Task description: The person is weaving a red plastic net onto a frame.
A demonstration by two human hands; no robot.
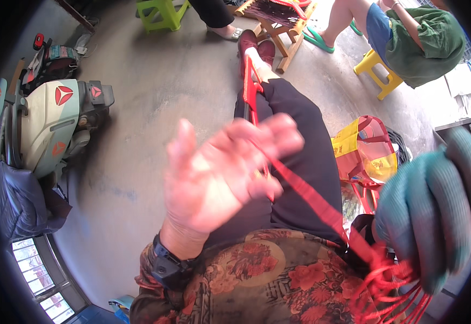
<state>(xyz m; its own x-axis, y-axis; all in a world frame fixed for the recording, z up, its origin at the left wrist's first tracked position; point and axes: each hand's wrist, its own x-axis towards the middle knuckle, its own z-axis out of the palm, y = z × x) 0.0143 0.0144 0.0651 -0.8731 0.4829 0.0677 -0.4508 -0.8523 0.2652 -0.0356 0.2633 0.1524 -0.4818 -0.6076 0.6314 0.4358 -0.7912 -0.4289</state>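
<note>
My left hand (219, 167) is bare and blurred by motion, palm up over my lap. Its thumb stands apart, and the fingers are spread and partly bent. A flat red ribbon (305, 191) runs slantwise from those fingers to my right hand (430, 216). That hand wears a teal and grey knitted glove, its fingers curled round the ribbon's end. Below the glove hangs a bunch of loose red cords (386, 281). On my dark trousers lies a narrow red piece with a loop-shaped end (251, 92); its lower part is hidden behind my left hand.
Right of my legs stands a red and yellow bag (362, 154). At the left is a pale scooter (51, 124). Ahead are a wooden folding rack (276, 24), a green stool (159, 13), and a person in green (424, 46) on a yellow stool (378, 73).
</note>
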